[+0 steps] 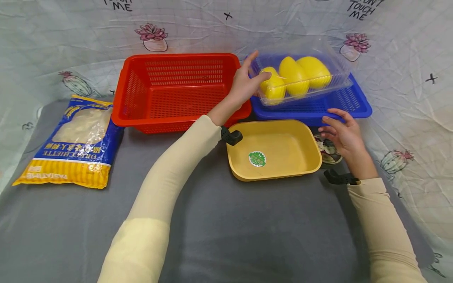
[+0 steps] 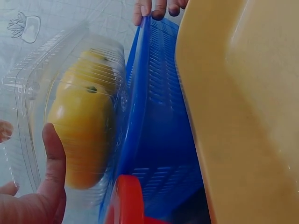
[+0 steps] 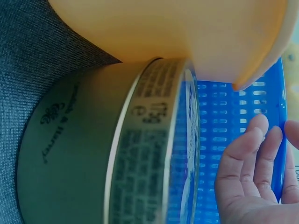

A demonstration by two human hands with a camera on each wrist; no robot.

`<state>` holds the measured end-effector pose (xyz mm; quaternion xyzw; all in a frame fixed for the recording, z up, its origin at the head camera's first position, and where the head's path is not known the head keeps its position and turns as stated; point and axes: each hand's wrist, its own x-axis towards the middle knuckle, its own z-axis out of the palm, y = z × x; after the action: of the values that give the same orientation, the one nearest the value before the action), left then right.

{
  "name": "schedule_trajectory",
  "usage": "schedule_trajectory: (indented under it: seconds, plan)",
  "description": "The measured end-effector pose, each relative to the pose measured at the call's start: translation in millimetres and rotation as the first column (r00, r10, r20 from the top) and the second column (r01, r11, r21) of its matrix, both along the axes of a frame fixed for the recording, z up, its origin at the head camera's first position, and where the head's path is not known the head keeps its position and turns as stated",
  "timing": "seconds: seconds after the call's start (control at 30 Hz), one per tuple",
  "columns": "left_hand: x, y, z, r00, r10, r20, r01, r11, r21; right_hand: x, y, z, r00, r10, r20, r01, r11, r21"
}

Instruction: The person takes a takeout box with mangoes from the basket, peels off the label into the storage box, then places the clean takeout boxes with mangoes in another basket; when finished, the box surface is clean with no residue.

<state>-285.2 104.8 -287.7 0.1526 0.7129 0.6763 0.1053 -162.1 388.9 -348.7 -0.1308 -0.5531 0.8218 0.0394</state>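
Note:
My left hand (image 1: pixel 245 81) grips the left end of a clear plastic box (image 1: pixel 330 51), its thumb laid along the near side. Three yellow fruits (image 1: pixel 294 74) sit in a row inside the box. The box is tilted over a blue perforated basket (image 1: pixel 354 96) and overlaps its back and left parts. My right hand (image 1: pixel 345 131) is at the basket's near right rim, its bent fingers on both sides of the rim in the right wrist view. Beneath that hand stands a round tin (image 3: pixel 93 140), partly hidden, with a printed label and shiny rim.
A red perforated basket (image 1: pixel 187 100) stands left of the blue one. In front sits a yellow tray (image 1: pixel 279 147) with a green round sticker, right against the tin. A blue and yellow pasta bag (image 1: pixel 74 143) lies at far left. Printed cloth (image 1: pixel 198 27) hangs behind.

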Motion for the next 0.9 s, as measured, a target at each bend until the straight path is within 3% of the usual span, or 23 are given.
schedule_trajectory:
  seconds: [0.23,0.53,0.8,0.9]
  plan:
    - [-2.6,8.7,-2.4,0.999,-0.046,-0.016,0.046,0.997,-0.055,-0.4,0,0.6,1.0,0.001,0.022,-0.001,1.0,0.028]
    - [-9.1,21.7,-10.5,0.999,-0.047,-0.01,0.046,0.993,-0.105,-0.6,-2,-2.2,1.0,-0.003,0.025,0.003,1.0,0.023]
    - [-15.8,34.9,-9.6,0.999,-0.039,-0.014,0.033,0.956,-0.291,-1.7,1,-1.0,1.0,-0.003,0.02,0.002,1.0,0.023]
    - [-18.1,39.2,-11.0,0.999,-0.046,0.002,0.044,0.947,-0.319,-0.8,2,-0.3,1.0,-0.005,0.018,0.005,1.0,0.007]
